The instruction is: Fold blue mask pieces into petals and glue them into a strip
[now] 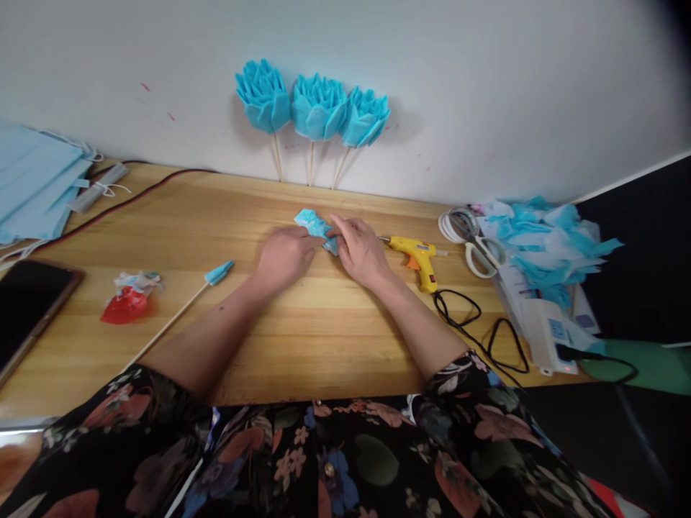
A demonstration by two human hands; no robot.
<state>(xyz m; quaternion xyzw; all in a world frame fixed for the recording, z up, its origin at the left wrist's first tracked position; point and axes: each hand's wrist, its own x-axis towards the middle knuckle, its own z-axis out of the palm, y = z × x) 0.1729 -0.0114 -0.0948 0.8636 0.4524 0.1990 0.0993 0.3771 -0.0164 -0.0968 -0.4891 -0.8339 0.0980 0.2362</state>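
A small pile of crumpled blue petal pieces [312, 221] lies on the wooden table between my hands. My left hand [285, 257] has its fingers curled against the left side of these pieces. From the right, my right hand [359, 248] rests its fingers on them, and its fingertips pinch at the blue material. What exactly sits between the fingers is partly hidden. A thin stick with a rolled blue tip [219, 273] lies to the left of my left forearm. Just right of my right hand is a yellow glue gun [415, 257].
Three blue fabric flowers [319, 108] on sticks lean against the wall. Scissors [480, 248], blue scraps [545, 241] and a power strip [548, 334] are on the right. Face masks [37, 180], a phone [32, 306] and a red wrapper [129, 302] lie left. A black cord [458, 324] loops near the front.
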